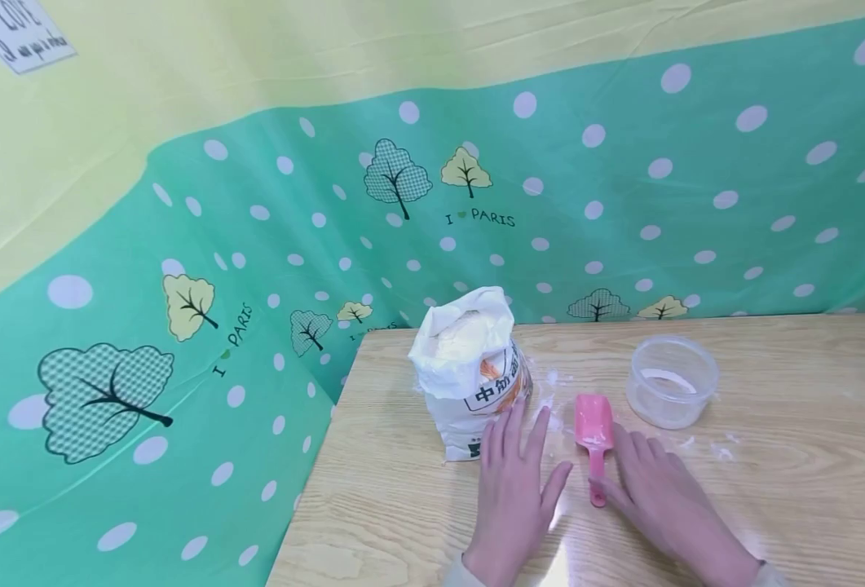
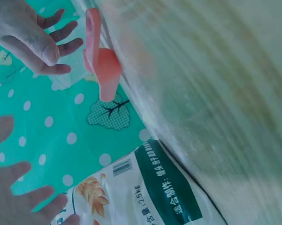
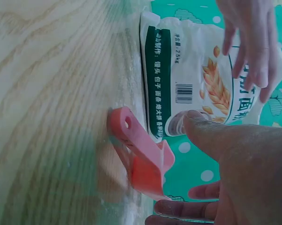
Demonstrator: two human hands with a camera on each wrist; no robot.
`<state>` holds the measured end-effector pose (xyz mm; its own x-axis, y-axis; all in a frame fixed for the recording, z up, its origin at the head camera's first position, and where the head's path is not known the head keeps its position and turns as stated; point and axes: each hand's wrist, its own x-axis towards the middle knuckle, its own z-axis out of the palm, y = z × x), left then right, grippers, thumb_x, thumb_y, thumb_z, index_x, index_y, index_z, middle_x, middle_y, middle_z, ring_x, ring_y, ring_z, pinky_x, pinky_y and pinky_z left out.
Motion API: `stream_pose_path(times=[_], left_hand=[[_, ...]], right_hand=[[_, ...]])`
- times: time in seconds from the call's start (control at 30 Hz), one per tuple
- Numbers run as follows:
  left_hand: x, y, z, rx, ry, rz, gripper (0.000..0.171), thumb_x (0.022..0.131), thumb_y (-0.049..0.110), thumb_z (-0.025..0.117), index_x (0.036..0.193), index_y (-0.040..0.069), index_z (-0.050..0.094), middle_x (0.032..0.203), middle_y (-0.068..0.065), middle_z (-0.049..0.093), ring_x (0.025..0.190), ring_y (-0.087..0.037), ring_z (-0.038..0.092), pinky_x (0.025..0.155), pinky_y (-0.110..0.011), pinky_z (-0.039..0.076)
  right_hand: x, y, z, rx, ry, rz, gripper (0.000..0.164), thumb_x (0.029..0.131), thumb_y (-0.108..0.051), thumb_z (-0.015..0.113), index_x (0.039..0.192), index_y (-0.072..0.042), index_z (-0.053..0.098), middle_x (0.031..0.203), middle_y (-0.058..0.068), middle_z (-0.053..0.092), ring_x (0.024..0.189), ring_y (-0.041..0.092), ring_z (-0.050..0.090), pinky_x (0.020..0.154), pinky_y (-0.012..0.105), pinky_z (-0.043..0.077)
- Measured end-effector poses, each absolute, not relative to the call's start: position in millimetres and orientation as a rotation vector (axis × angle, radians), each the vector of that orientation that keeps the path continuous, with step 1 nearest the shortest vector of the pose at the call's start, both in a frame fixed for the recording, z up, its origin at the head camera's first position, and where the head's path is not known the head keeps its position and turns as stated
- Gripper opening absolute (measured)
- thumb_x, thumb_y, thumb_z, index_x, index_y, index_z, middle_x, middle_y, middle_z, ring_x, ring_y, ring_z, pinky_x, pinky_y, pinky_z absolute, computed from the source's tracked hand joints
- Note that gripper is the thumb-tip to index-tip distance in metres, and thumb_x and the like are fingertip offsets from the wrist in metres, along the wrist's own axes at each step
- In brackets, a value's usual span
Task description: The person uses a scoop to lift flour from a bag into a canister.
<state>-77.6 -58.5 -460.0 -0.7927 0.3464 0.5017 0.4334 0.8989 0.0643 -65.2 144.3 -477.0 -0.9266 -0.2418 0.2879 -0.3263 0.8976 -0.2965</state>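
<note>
A white paper flour bag [image 1: 452, 408], its top rolled open and pale flour inside, stands upright at the back of the table. My left hand [image 1: 511, 481] is in front of it with fingers spread, empty, fingertips overlapping the bag's lower corner in the head view. A pink scoop [image 1: 595, 420] lies on the table with its handle toward me. Just right of it is my right hand [image 1: 655, 489], fingers extended, thumb near the handle. In the right wrist view that thumb [image 3: 204, 129] is raised above the scoop [image 3: 143, 147] and nothing is held.
A clear round plastic tub [image 1: 672, 387], with some white powder at its bottom, sits behind the right hand. Flour is spilled in patches [image 1: 723, 451] on the wooden table [image 1: 806, 489]. A green dotted curtain [image 1: 417, 244] hangs along the back and left edges.
</note>
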Motion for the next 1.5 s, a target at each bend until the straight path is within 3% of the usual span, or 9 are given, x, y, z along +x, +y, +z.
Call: stream_pose_path(times=[0.23, 0.43, 0.6, 0.87, 1.27, 1.5], left_hand=[[-79.7, -62.9, -456.5, -0.525, -2.427, -0.469, 0.071, 0.087, 0.040, 0.073, 0.148, 0.018, 0.043, 0.148, -0.008, 0.045, 0.133, -0.021, 0.044, 0.112, -0.038, 0.041], [-84.0, -70.8, -454.1, -0.516, -2.215, -0.593, 0.058, 0.081, 0.028, 0.077, 0.133, 0.012, 0.057, 0.138, -0.008, 0.053, 0.121, -0.022, 0.052, 0.102, -0.031, 0.046], [-88.3, -79.4, -448.7, -0.506, -2.087, -0.678, 0.050, 0.078, 0.019, 0.077, 0.122, 0.002, 0.059, 0.128, -0.014, 0.057, 0.114, -0.024, 0.054, 0.099, -0.026, 0.045], [-94.5, -93.2, -443.4, -0.434, -1.974, -0.717, 0.041, 0.075, 0.012, 0.075, 0.113, 0.001, 0.062, 0.122, -0.015, 0.059, 0.108, -0.026, 0.055, 0.093, -0.025, 0.047], [-97.4, -109.7, -452.6, -0.214, -1.954, -0.979, 0.040, 0.075, 0.005, 0.079, 0.109, -0.001, 0.060, 0.119, -0.013, 0.057, 0.114, -0.022, 0.053, 0.106, -0.025, 0.043], [-104.5, -117.8, -464.4, -0.122, -1.915, -1.122, 0.052, 0.072, -0.001, 0.081, 0.116, -0.005, 0.053, 0.120, -0.020, 0.054, 0.114, -0.024, 0.050, 0.091, -0.035, 0.042]], right_hand=[[-70.3, 139.7, -482.2, 0.389, -2.877, 0.562, 0.057, 0.089, -0.040, 0.071, 0.122, 0.002, 0.052, 0.085, 0.002, 0.049, 0.073, 0.016, 0.044, 0.062, 0.034, 0.045], [-72.6, 136.2, -483.5, 0.326, -2.876, 0.574, 0.038, 0.089, -0.037, 0.071, 0.098, -0.005, 0.054, 0.076, 0.000, 0.042, 0.065, 0.015, 0.036, 0.054, 0.028, 0.036], [-73.5, 134.0, -482.3, 0.242, -2.893, 0.577, 0.040, 0.091, -0.035, 0.070, 0.098, 0.000, 0.053, 0.075, 0.003, 0.044, 0.062, 0.016, 0.037, 0.051, 0.027, 0.034], [-75.2, 128.9, -485.5, 0.244, -2.910, 0.571, 0.040, 0.089, -0.037, 0.072, 0.091, -0.003, 0.051, 0.073, 0.002, 0.041, 0.062, 0.016, 0.036, 0.051, 0.029, 0.033], [-76.4, 128.3, -491.6, 0.238, -2.865, 0.479, 0.042, 0.084, -0.032, 0.077, 0.091, 0.000, 0.051, 0.071, 0.003, 0.040, 0.058, 0.017, 0.036, 0.047, 0.028, 0.032], [-77.2, 129.9, -492.9, 0.222, -2.859, 0.476, 0.029, 0.086, -0.021, 0.072, 0.087, -0.001, 0.051, 0.070, 0.005, 0.044, 0.058, 0.022, 0.045, 0.045, 0.033, 0.037]])
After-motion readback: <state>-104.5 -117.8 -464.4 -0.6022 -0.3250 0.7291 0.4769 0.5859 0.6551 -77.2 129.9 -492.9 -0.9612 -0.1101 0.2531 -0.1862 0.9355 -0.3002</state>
